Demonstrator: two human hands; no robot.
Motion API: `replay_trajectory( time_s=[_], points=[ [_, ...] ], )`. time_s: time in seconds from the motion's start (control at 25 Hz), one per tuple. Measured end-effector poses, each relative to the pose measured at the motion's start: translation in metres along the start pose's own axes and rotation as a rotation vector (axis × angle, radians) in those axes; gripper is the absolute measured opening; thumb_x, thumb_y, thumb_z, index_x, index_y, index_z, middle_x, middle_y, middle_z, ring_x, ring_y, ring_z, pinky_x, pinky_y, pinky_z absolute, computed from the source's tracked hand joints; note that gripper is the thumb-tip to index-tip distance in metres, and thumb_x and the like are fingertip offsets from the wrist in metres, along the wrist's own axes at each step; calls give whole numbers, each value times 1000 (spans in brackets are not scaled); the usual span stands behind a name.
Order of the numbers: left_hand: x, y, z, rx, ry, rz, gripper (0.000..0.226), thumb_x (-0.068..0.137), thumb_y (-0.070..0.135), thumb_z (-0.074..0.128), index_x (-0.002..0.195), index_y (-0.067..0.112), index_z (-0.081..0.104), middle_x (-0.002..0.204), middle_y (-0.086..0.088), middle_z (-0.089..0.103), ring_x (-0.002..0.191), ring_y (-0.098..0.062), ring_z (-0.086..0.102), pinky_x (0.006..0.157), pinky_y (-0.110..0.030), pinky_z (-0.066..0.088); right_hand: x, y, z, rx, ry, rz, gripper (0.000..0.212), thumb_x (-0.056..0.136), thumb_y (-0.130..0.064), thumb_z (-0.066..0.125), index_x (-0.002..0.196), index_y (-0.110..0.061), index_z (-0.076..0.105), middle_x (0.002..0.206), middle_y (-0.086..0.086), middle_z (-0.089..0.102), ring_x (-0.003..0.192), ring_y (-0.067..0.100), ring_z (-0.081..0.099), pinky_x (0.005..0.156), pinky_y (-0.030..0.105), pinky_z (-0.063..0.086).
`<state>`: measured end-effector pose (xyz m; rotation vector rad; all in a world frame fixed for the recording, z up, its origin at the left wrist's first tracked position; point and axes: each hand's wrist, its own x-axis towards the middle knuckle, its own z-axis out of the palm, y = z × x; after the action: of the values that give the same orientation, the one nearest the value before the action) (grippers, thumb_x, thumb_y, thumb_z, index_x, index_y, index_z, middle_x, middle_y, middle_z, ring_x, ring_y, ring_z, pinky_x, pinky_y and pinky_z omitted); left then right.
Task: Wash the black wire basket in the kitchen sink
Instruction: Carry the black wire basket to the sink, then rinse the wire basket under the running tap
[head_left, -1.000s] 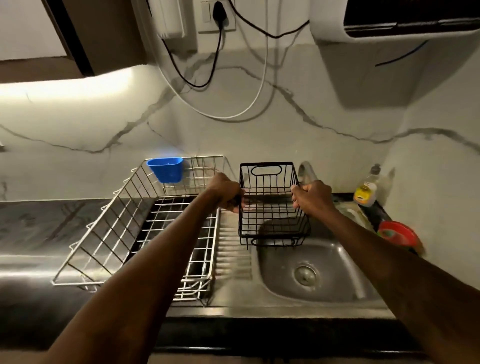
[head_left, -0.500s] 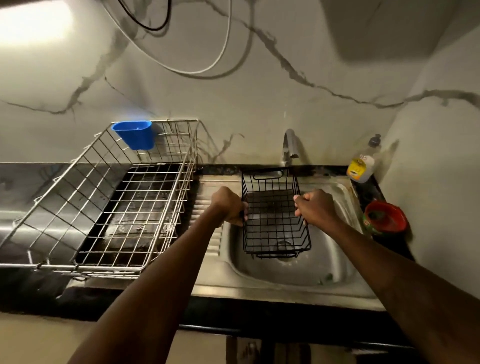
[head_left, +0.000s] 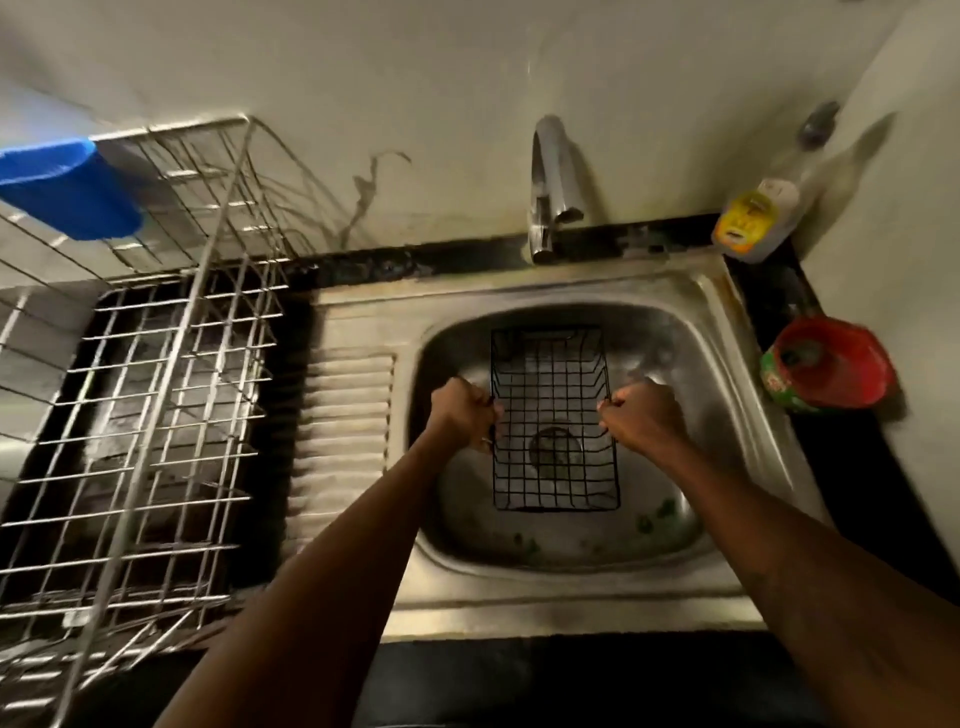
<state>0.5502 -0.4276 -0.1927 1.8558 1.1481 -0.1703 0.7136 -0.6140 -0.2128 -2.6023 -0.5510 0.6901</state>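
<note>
blk basket (head_left: 555, 421) now down in sink (head_left: 670, 358), 2 hands (head_left: 464, 415) (head_left: 642, 415) gripping sides

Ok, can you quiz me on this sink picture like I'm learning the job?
1. True or false: only the left hand holds the black wire basket.
2. The cup on the dish rack is: A red, B blue, C green.
3. What shows through the basket's bottom?
Key: 1 false, the right hand grips it too; 2 B; 3 the sink drain.
</note>
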Motion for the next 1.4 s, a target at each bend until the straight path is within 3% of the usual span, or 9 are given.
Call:
replay_trajectory(
  time_s=[0.32, 0.44, 0.6, 0.72, 0.88, 1.08, 1.16, 1.28, 1.4],
  points=[
    [19, -16, 59, -162, -39, -140, 9, 94, 11, 70, 100, 4, 72, 90, -10, 74, 54, -7, 70, 49, -20, 56, 15, 39, 29, 10, 98, 14, 26, 76, -24, 64, 58, -6, 61, 52, 3, 59, 51, 22, 59, 54, 36, 57],
    [19, -17, 57, -121, -30, -116, 11, 93, 23, 73, 94, 12, 74, 84, -5, 75, 55, -6, 70, 50, -19, 55, 14, 42, 33, 29, 164, -24, 28, 80, -29, 67, 60, -9, 62, 53, 1, 59, 53, 22, 59, 53, 32, 53],
    [29, 1, 36, 237, 354, 156, 48, 91, 56, 66, 56, 24, 59, 57, 10, 62, 56, 0, 57, 61, -20, 42, 19, 46, 33, -65, 271, -53, 40, 82, -59, 70, 86, -19, 71, 74, 2, 70, 68, 25, 66, 64, 30, 54],
    [38, 53, 17, 95, 555, 385, 39, 98, 49, 59, 68, 25, 65, 62, 11, 61, 60, 4, 53, 70, -5, 32, 27, 45, 30, -70, 358, -101, 42, 83, -60, 72, 97, -21, 73, 83, 3, 75, 80, 30, 70, 70, 30, 52],
    [70, 117, 15, -81, 614, 467, 54, 97, 57, 57, 58, 20, 57, 53, 7, 54, 53, -8, 48, 77, -28, 44, 28, 42, 33, -7, 414, -214, 30, 87, -51, 71, 92, -21, 72, 77, 1, 73, 73, 27, 70, 68, 39, 59],
    [84, 151, 21, -190, 623, 365, 53, 97, 56, 57, 66, 16, 71, 55, 7, 58, 57, -3, 53, 62, -11, 39, 29, 42, 33, -5, 437, -252, 22, 88, -45, 69, 89, -23, 72, 77, 0, 73, 73, 24, 68, 67, 37, 58],
    [88, 151, 20, -301, 589, 296, 50, 99, 51, 56, 64, 17, 67, 57, 4, 61, 58, -9, 58, 65, -17, 48, 29, 42, 34, -6, 434, -269, 20, 88, -42, 69, 89, -23, 71, 76, -1, 72, 73, 23, 68, 67, 36, 58],
    [84, 153, 19, -963, 214, 33, 35, 103, 34, 49, 89, 7, 66, 72, -8, 66, 68, -19, 65, 76, -37, 62, 30, 43, 35, 19, 424, -252, 17, 88, -41, 70, 89, -23, 71, 74, -3, 72, 73, 22, 67, 67, 35, 58],
    [79, 153, 13, -1187, 39, -74, 38, 106, 33, 42, 105, 3, 66, 80, -11, 66, 71, -20, 66, 69, -35, 60, 32, 44, 36, 29, 418, -247, 16, 87, -39, 71, 88, -23, 71, 73, -3, 71, 71, 23, 67, 67, 34, 57]
  ],
)
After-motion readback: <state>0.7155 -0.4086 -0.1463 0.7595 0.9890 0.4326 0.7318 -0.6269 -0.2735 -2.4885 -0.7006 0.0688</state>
